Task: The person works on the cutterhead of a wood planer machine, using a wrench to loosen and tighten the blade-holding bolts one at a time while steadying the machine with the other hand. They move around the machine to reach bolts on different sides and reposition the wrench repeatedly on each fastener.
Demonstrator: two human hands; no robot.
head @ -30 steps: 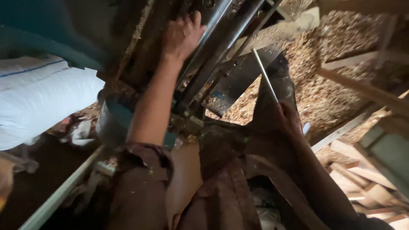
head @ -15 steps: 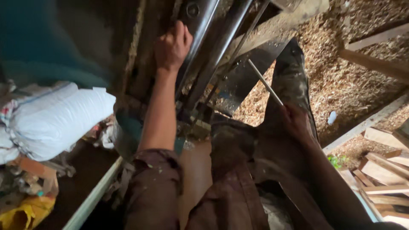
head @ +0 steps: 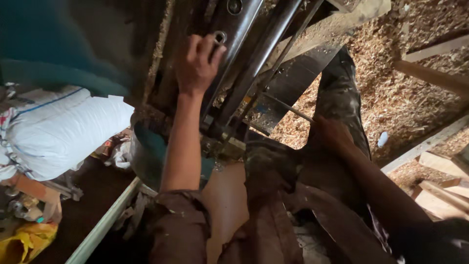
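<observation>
Since the earlier frame the view has dropped toward the white sack (head: 63, 132), which looks stuffed full. Machine rail (head: 234, 63) runs upper right to lower left. Left hand (head: 198, 63) curls loosely against it beside a ring bolt (head: 220, 37). Right hand (head: 330, 133) grips a thin rod (head: 288, 108) pointing upper left.

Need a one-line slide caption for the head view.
Left hand grips a ring on dark machine rails; right hand holds a thin rod above sawdust.

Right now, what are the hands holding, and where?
The left hand grips a dark metal bar of the machine, fingers by a ring-shaped fitting. The right hand holds the lower end of a thin rod.
</observation>
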